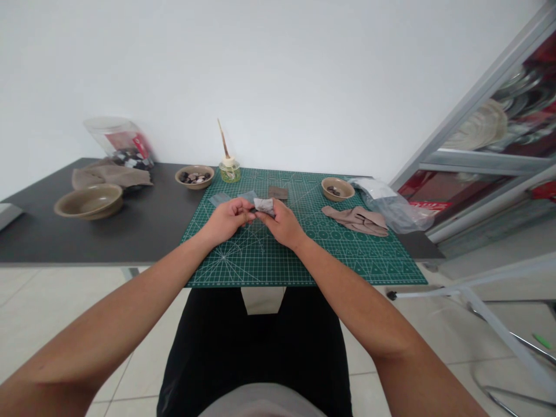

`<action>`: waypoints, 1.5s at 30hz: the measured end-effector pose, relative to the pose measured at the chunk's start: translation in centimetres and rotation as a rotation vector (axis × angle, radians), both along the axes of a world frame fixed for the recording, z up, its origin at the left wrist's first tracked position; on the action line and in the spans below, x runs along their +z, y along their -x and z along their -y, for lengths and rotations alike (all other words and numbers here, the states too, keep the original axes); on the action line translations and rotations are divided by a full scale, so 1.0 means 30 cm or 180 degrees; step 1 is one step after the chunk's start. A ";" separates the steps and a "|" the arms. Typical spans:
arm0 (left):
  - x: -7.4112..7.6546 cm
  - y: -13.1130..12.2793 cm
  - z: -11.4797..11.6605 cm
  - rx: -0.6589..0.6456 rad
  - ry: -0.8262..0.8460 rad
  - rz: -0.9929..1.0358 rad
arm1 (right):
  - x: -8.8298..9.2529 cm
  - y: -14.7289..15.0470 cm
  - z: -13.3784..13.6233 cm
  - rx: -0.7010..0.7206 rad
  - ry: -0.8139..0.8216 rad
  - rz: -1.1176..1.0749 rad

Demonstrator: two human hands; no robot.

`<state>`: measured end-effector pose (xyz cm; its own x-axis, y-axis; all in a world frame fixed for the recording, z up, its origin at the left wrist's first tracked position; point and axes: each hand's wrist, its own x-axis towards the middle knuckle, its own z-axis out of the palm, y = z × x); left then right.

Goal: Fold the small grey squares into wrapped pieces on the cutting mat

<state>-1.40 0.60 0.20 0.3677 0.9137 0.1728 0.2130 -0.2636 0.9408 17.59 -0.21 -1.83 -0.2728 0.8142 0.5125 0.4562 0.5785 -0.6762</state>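
Note:
Over the green cutting mat (pixel 347 263), my two hands meet, fingertips close together. My right hand (pixel 285 225) is closed on a small folded grey piece (pixel 263 205), paper or cloth, I cannot tell which. My left hand (pixel 229 221) pinches at the piece's left side, where a small dark bit shows; its kind is mostly hidden by the fingers. Just behind the hands lies a flat brown square (pixel 278 193). Clear plastic pieces (pixel 220 198) rest on the mat beyond my left hand.
A bowl of stones (pixel 195 185) and a glass jar with a brush (pixel 230 172) stand behind left. Farther left are a larger bowl (pixel 89 211), a brown cloth (pixel 110 174) and a clear container (pixel 117 139). Rightward: a small bowl (pixel 337 198), a crumpled cloth (pixel 358 220), a plastic bag (pixel 391 205).

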 end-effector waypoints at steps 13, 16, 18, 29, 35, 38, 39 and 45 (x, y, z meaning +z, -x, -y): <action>-0.005 0.000 -0.003 -0.0010 0.0072 0.0059 | 0.014 0.002 0.010 0.0079 -0.0074 -0.0138; -0.004 0.002 -0.004 -0.0027 0.0047 0.0075 | 0.011 0.003 0.009 0.0078 -0.0082 -0.0078; -0.004 0.002 -0.005 -0.0068 0.0052 0.0075 | 0.009 0.003 0.007 0.0136 -0.0082 -0.0026; -0.006 0.000 -0.007 -0.0104 0.0124 0.0188 | 0.006 -0.001 0.007 0.0118 -0.0117 -0.0112; 0.001 0.001 -0.004 -0.0107 0.0129 0.0197 | 0.003 0.002 0.002 0.0181 -0.0088 -0.0019; 0.000 0.000 -0.005 -0.0097 0.0175 0.0189 | 0.004 0.002 0.002 0.0242 -0.0043 -0.0082; 0.000 -0.001 -0.006 -0.0095 0.0187 0.0193 | 0.004 0.001 0.003 0.0222 -0.0031 -0.0104; 0.001 -0.002 -0.006 -0.0110 0.0179 0.0274 | 0.004 0.000 0.007 0.0101 -0.0116 -0.0062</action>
